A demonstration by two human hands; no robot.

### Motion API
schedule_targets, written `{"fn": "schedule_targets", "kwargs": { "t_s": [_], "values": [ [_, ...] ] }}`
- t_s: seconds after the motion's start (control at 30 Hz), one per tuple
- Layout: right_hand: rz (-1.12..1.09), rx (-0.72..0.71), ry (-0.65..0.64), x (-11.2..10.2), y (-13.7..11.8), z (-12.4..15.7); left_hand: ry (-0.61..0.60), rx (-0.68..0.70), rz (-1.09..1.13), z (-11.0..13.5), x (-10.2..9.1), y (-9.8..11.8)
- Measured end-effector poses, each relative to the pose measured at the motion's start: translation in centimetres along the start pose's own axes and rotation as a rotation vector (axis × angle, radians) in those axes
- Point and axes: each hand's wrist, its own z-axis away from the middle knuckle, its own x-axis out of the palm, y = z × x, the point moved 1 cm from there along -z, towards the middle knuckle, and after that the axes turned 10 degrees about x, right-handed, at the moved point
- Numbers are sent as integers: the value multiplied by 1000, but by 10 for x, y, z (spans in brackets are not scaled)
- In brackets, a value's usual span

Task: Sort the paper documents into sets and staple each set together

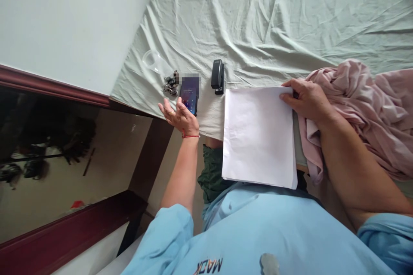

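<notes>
A stack of white paper [260,133] lies partly on the bed edge and partly over my lap. My right hand [306,99] pinches its upper right corner between thumb and fingers. To the left, my left hand [180,116] is open with its fingers apart, palm turned up, at the lower edge of a smartphone [189,94]. The phone's screen is lit with a keypad, and part of it is blurred out. Whether the thumb touches the phone I cannot tell. A black stapler [217,76] stands between the phone and the paper.
A bunch of keys or small metal pieces [171,85] lies left of the phone, beside a clear plastic piece [156,61]. A pink cloth [361,111] is heaped at the right. Pale green sheet [245,17] covers the bed; a dark red wooden frame [54,86] borders the left.
</notes>
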Motion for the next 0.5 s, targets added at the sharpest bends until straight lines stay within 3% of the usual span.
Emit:
{"fn": "schedule_targets", "kwargs": {
  "t_s": [0.5],
  "values": [
    [-5,-13,18,1,1,0,-6,1,-14,1,1,-1]
  ]
}}
